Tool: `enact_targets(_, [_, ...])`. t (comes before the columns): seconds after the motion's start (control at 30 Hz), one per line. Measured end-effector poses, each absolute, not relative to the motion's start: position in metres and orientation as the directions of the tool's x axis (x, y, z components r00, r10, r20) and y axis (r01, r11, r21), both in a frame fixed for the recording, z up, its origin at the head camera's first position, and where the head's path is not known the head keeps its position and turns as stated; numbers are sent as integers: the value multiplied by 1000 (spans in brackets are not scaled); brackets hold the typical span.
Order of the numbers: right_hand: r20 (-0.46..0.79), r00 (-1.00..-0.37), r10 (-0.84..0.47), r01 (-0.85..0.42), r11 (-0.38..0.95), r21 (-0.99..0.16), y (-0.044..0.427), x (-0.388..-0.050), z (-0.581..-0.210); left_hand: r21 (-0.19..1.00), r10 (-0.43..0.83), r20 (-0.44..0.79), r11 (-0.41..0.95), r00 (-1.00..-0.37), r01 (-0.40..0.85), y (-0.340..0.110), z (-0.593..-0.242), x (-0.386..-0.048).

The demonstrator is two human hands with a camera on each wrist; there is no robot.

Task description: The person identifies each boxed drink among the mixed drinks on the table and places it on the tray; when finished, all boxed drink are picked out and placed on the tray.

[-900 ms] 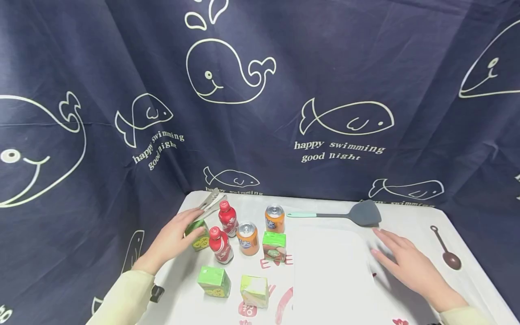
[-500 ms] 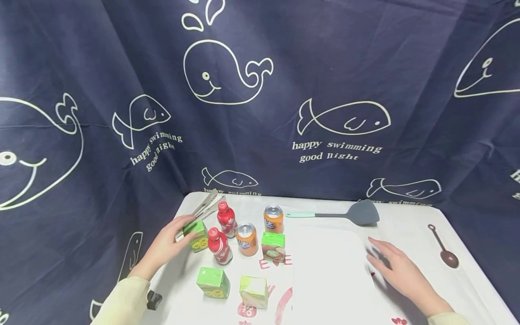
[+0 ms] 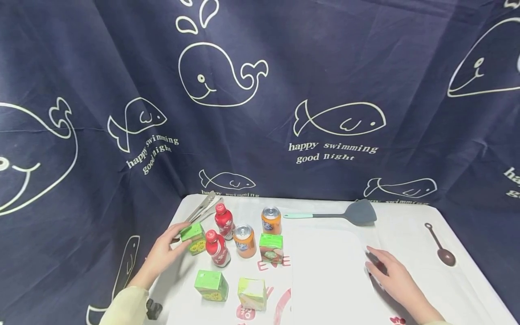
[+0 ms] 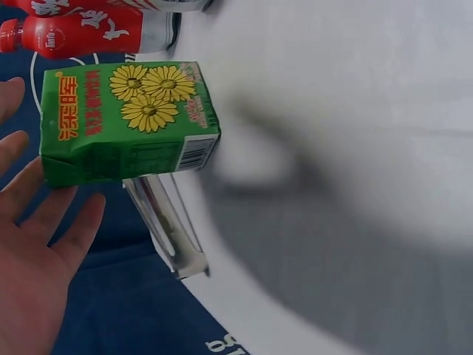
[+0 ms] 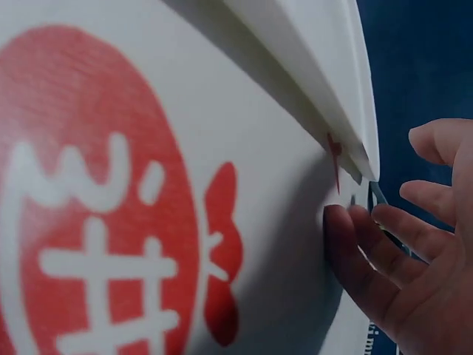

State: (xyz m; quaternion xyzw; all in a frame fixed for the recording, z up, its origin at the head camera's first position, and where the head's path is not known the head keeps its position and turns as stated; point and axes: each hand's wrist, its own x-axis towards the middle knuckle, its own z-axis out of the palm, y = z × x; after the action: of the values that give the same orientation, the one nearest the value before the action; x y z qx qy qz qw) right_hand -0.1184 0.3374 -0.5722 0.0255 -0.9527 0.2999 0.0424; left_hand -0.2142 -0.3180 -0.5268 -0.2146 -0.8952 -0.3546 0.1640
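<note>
Standing beside a red bottle (image 3: 217,249), the green box (image 3: 196,241) has the left hand (image 3: 162,250) just at its left side, fingers loosely spread; whether they touch it, I cannot tell surely. The right hand (image 3: 393,276) is relaxed, fingers slightly bent, near the right edge of the white board (image 3: 329,271). Metal tongs (image 3: 201,209) lie behind the box.

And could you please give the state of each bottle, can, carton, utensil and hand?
Red bottles: both upright, capped
Orange cans: both upright
Green cartons: all three upright
Pale carton: orientation unclear
Tongs: lying, arms apart
Spatula: lying
Spoon: lying
Left hand: fingers beside a green carton
Right hand: holding nothing
</note>
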Motion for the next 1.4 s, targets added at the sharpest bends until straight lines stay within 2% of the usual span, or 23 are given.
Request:
enact_targets(0.33, [61,-998,6,-33,788,-615,330,-112,-574,634,235,446,598,-864,490,-319,-537,-214])
enact_targets(0.53, [61,-998,11,-28,796,-605,325,-110,-577,690,206,432,552,-878,469,-320,-542,-211])
enact_targets(0.9, [29,-999,32,8,795,-607,320,-110,-581,714,183,409,546,-894,439,-319,-546,-212])
enact_targets(1.4, [68,-997,28,-22,770,-638,322,-105,-587,737,148,342,570,-928,363,-320,-546,-209])
